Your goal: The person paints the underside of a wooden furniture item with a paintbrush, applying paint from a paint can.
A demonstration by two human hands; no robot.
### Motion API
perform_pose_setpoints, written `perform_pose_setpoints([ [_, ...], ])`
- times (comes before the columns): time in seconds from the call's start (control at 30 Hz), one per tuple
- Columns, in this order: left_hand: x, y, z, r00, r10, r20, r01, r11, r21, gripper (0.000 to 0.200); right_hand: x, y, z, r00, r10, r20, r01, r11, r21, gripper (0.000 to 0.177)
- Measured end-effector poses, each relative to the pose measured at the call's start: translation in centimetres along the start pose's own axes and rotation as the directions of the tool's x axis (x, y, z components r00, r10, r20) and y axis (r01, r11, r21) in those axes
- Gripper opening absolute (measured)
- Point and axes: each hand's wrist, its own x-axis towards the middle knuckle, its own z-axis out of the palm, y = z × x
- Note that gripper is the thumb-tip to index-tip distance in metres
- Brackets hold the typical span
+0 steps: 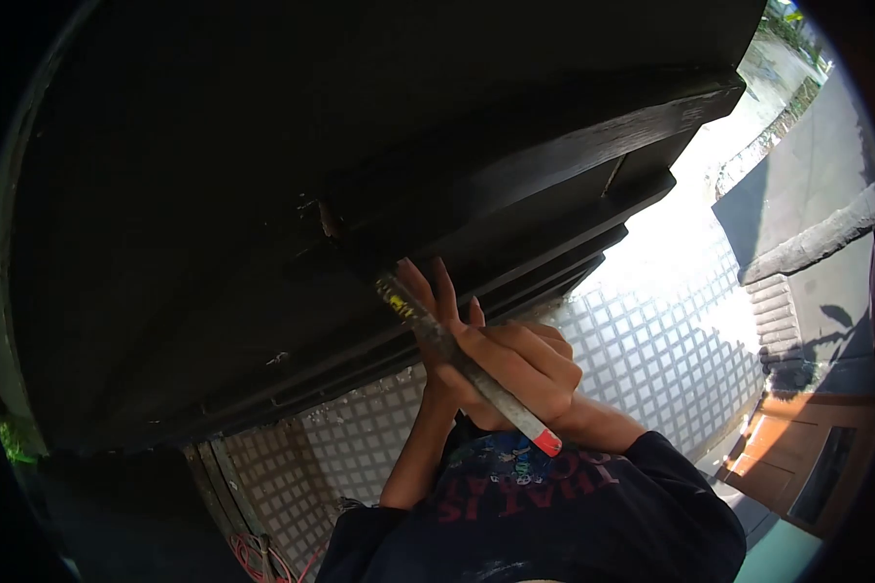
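My right hand (pixel 532 367) is closed around the pale, worn handle of a long paintbrush (pixel 501 400), which has a red end and yellow markings. The brush slants up and left toward a large black panel (pixel 214 175), and its far end is lost in the dark surface. Close behind the handle, my left hand (pixel 436 325) reaches up with its fingers stretched out and apart, the fingertips near the panel's ridged moulding.
Stepped black mouldings (pixel 554 175) run along the panel's right side. Behind my arms lies a patterned tile floor (pixel 651 330), brightly sunlit on the right. A wooden door (pixel 797 452) stands at the lower right, and a red cable (pixel 253 554) lies at the lower left.
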Motion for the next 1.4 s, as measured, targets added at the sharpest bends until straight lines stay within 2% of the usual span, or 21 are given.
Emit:
perform_pose_setpoints([
  [0.1,0.5,-0.1,0.0,0.999,0.034,-0.031,-0.034,0.999,-0.011,0.07,0.2,0.2,0.0,0.996,-0.062,0.07,0.058,0.997,0.06,0.029],
  [0.17,-0.5,-1.8,1.7,1.0,0.008,0.025,-0.006,0.997,-0.078,0.074,0.5,2.2,-1.3,0.996,0.003,-0.087,-0.007,0.999,-0.047,0.029],
  [0.23,0.4,-0.2,0.8,0.999,0.023,-0.022,-0.022,0.998,0.062,0.071,-0.2,4.6,-4.3,0.958,0.207,-0.2,-0.231,0.967,-0.105,0.025],
  [0.3,0.8,0.1,0.4,0.999,0.034,-0.043,-0.028,0.993,0.118,0.071,-1.1,7.1,-6.9,0.918,0.137,-0.372,-0.247,0.931,-0.269,0.021],
  [0.33,0.6,-0.3,0.6,0.999,0.036,-0.037,-0.032,0.995,0.098,0.073,-1.1,7.5,-8.5,0.87,0.262,-0.418,-0.397,0.876,-0.276,0.018],
  [0.37,0.5,-0.4,0.8,0.999,0.041,-0.033,-0.038,0.996,0.076,0.076,-0.7,8.2,-9.9,0.833,0.269,-0.483,-0.461,0.82,-0.339,0.017],
  [0.4,0.7,-0.4,0.8,0.999,0.037,-0.035,-0.036,0.998,0.042,0.075,-0.1,9.0,-10.7,0.804,0.202,-0.559,-0.446,0.827,-0.342,0.028],
  [0.47,0.7,-0.1,0.6,0.999,0.026,-0.03,-0.027,0.999,-0.027,0.074,0.3,8.3,-11.2,0.777,0.205,-0.595,-0.47,0.817,-0.333,0.027],
  [0.5,0.7,0.1,0.7,0.999,0.024,-0.03,-0.024,1.0,0.002,0.074,0.1,6.7,-10.7,0.802,0.297,-0.517,-0.497,0.813,-0.304,0.024],
  [0.53,0.7,0.1,0.7,0.999,0.024,-0.029,-0.023,0.999,0.033,0.073,0.0,5.5,-9.7,0.903,0.231,-0.364,-0.363,0.861,-0.356,0.023],
  [0.57,0.8,0.2,0.7,0.999,0.021,-0.033,-0.019,0.998,0.065,0.073,-0.3,4.8,-8.6,0.965,0.15,-0.216,-0.211,0.931,-0.297,0.023],
  [0.6,0.9,0.3,0.7,0.999,0.034,-0.042,-0.032,0.999,0.042,0.072,-0.5,3.7,-7.1,0.98,0.181,-0.083,-0.193,0.965,-0.179,0.025],
  [0.63,0.8,0.4,0.5,0.998,0.048,-0.05,-0.047,0.999,0.02,0.072,-1.0,3.5,-5.1,0.993,0.118,-0.025,-0.118,0.993,-0.004,0.025],
  [0.67,0.9,0.5,0.4,0.996,0.063,-0.057,-0.063,0.998,0.0,0.071,-0.5,2.4,-4.0,0.991,0.115,0.075,-0.116,0.993,0.014,0.027],
  [0.8,0.7,0.2,0.8,1.0,0.007,-0.005,-0.007,0.994,0.112,0.075,-1.7,7.7,-5.1,0.969,0.193,-0.156,-0.198,0.98,-0.02,0.031],
  [0.87,0.7,-0.1,0.9,1.0,0.011,-0.004,-0.01,0.995,0.098,0.079,-1.8,8.7,-7.9,0.977,0.135,-0.166,-0.172,0.958,-0.231,0.027],
  [0.93,0.7,-0.1,0.7,1.0,0.0,-0.009,0.0,0.999,0.04,0.081,-2.6,11.3,-10.6,0.918,0.167,-0.36,-0.275,0.922,-0.273,0.026],
  [1.0,0.7,0.4,0.7,0.999,-0.022,-0.028,0.02,0.998,-0.055,0.082,-1.8,13.1,-13.8,0.804,0.243,-0.544,-0.469,0.82,-0.328,0.026],
  [1.07,0.6,0.9,1.0,0.997,-0.058,-0.05,0.048,0.981,-0.186,0.083,-1.7,14.5,-16.8,0.698,0.224,-0.68,-0.564,0.756,-0.331,0.028],
  [1.17,0.7,1.7,1.7,0.996,-0.062,-0.064,0.041,0.957,-0.286,0.084,-3.6,14.0,-20.0,0.619,0.261,-0.74,-0.626,0.733,-0.265,0.036],
  [1.4,2.0,5.4,4.6,0.995,0.098,0.032,-0.086,0.959,-0.272,0.085,-4.2,13.2,-21.5,0.624,0.362,-0.693,-0.681,0.686,-0.255,0.035],
])
